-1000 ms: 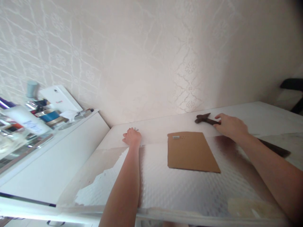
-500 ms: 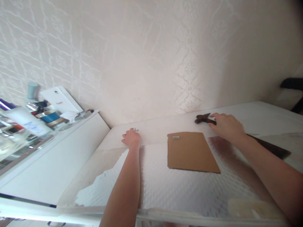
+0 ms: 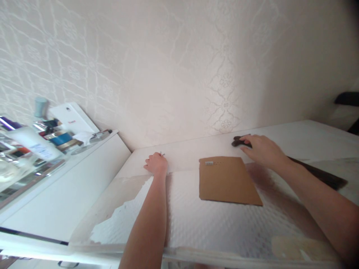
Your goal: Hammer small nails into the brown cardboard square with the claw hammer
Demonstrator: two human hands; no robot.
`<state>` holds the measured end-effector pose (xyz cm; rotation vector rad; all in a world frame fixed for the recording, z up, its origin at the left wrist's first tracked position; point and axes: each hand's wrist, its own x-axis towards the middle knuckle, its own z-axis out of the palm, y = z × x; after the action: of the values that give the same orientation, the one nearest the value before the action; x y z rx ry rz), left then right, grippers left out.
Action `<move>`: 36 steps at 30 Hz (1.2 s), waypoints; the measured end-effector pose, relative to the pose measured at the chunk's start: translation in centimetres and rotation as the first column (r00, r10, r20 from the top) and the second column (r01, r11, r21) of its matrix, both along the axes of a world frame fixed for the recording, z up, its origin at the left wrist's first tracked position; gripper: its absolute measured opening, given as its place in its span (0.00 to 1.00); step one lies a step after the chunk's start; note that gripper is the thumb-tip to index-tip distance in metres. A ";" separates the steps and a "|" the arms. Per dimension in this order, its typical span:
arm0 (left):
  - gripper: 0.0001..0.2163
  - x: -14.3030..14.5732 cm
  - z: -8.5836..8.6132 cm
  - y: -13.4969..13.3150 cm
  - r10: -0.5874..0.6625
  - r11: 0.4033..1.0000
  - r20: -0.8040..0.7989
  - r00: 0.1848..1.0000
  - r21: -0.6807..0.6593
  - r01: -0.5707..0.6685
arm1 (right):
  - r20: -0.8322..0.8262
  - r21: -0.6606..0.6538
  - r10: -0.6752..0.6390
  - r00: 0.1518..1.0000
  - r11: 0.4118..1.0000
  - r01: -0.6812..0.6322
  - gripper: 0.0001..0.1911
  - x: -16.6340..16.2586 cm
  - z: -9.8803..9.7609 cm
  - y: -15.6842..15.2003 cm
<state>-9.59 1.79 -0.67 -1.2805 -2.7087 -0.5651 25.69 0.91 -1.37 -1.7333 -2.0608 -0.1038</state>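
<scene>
My right hand [image 3: 262,149] is wrapped round a dark hammer [image 3: 237,142], close behind its head. The hammer's handle passes under my forearm and comes out at the right. On the far left of the tabletop, my left hand [image 3: 157,163] rests palm down with bent fingers. Small shiny metal bits [image 3: 162,154] show at its fingertips, too small to name. Whatever the fingers pinch is hidden. Between my hands lies a flat brown cardboard piece [image 3: 228,183], with a small silvery strip [image 3: 209,163] and a few tiny marks near its top edge.
A textured clear cover [image 3: 207,224] lies over the front of the white table [image 3: 190,149]. At left stands a raised white cabinet [image 3: 64,190] crowded with bottles, a white box [image 3: 73,117] and a blue-banded jar [image 3: 61,139]. The patterned wall [image 3: 174,74] rises behind.
My right hand has slid slightly left along the hammer and now covers more of its head. My left hand stays at the small metal bits. The cardboard has not moved.
</scene>
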 end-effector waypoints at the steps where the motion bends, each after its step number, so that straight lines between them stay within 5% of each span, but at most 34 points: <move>1: 0.12 0.0 0.0 0.0 0.000 1.000 0.002 1.000 0.000 0.000 | -0.011 0.008 0.063 0.998 0.998 -0.063 0.20 -0.1 -0.2 0.1; 6: 0.13 0.0 0.1 0.1 0.006 1.000 0.025 1.000 0.004 -0.006 | -0.046 -0.014 0.300 0.953 0.954 -0.301 0.25 -1.9 -0.3 -0.9; 14: 0.13 0.2 0.6 0.3 -0.013 0.998 0.077 0.997 0.059 0.008 | -0.149 -0.186 0.441 0.885 0.867 -0.463 0.35 -4.3 -0.3 -2.7; 19: 0.11 2.4 1.9 0.4 -0.213 0.963 0.183 0.960 0.205 0.175 | -0.215 -0.262 0.509 0.833 0.792 -0.552 0.36 -4.9 -0.1 -2.9; 23: 0.08 5.5 1.9 -0.1 -0.534 0.822 0.174 0.827 0.337 0.460 | -0.271 -0.282 0.533 0.802 0.752 -0.595 0.38 -5.3 0.2 -3.0; 29: 0.07 9.5 1.1 -1.9 -0.852 0.523 0.293 0.434 0.445 0.727 | -0.348 -0.278 0.540 0.766 0.721 -0.635 0.41 -5.3 0.3 -2.9; 32: 0.07 10.4 0.6 -2.6 -0.876 0.462 0.352 0.329 0.417 0.783 | -0.377 -0.237 0.566 0.733 0.706 -0.667 0.40 -5.3 0.3 -2.9; 36: 0.06 10.9 0.2 -2.8 -0.872 0.445 0.396 0.288 0.398 0.802 | -0.369 -0.240 0.547 0.751 0.725 -0.646 0.41 -5.3 0.3 -2.8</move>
<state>1.32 -1.03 -0.50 -2.8971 -1.9185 -1.3517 20.34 -1.93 -1.09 -1.0554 -2.4105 0.7171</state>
